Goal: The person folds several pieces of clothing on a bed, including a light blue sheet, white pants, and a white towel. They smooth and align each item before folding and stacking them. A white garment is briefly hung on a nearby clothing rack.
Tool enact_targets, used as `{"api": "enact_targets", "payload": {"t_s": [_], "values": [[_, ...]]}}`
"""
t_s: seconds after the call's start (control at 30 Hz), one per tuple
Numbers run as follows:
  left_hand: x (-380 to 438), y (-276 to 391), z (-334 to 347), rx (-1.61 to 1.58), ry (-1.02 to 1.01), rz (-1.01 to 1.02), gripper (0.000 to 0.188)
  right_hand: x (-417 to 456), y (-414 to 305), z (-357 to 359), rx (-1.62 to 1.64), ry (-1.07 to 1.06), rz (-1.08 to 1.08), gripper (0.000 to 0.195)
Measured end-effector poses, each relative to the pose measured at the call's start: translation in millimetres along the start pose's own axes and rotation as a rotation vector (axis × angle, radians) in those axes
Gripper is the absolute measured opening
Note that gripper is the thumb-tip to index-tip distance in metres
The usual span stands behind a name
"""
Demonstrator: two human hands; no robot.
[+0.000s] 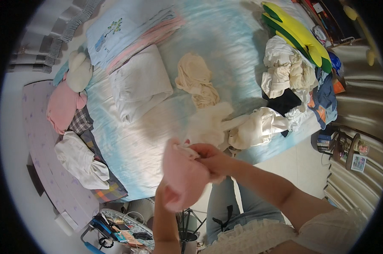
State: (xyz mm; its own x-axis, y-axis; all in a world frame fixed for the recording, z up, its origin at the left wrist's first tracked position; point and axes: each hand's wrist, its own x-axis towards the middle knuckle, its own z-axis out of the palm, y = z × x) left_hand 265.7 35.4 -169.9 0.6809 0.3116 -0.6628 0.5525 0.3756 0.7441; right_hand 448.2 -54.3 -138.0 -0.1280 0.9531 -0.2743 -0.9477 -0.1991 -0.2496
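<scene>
My right hand [212, 160] grips the edge of a pink cloth garment [185, 173], held up in front of me at the bed's near edge. The garment covers my left hand, whose forearm rises behind it, so its fingers are hidden. Just beyond lies a fluffy cream garment [207, 123], with a satiny cream garment [258, 128] to its right. A crumpled beige garment [196, 76] rests farther up on the light blue bedsheet [236, 41]. Left of it is a folded white quilt [140, 82].
A folded pale blue blanket [128, 31] and plush toys lie on the bed's left. At right are heaped white clothes [283, 66] and a yellow-green plush toy [299, 35]. A cluttered small table [128, 228] stands at lower left, beside a black stand [188, 235].
</scene>
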Motion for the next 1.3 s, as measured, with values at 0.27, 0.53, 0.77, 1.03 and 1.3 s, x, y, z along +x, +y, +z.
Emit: {"api": "enact_targets", "payload": {"t_s": [0.27, 0.53, 0.77, 1.03, 1.3], "values": [[-88.0, 48.0, -104.4, 0.209, 0.649, -0.004, 0.028, 14.5, 16.3, 37.3, -0.44, -0.157, -0.144, 0.036], [-159.9, 137.7, -264.4, 1.157, 1.168, 0.264, 0.032, -138.6, 79.7, -154.7, -1.0, 1.02, 0.213, 0.04], [-86.1, -42.3, -335.5, 1.358, 0.544, 0.145, 0.04, -183.8, 110.1, -231.6, -1.411, 1.579, -0.029, 0.063], [42.2, -35.0, -25.1, 0.664, -0.147, -0.156, 0.054, -135.3, 61.2, -175.7, -0.37, 1.192, -0.134, 0.036], [46.2, 6.5, 75.4, 0.644, -0.001, 0.39, 0.076, -159.5, -31.0, -1.6, 0.221, 0.769, -0.271, 0.043]]}}
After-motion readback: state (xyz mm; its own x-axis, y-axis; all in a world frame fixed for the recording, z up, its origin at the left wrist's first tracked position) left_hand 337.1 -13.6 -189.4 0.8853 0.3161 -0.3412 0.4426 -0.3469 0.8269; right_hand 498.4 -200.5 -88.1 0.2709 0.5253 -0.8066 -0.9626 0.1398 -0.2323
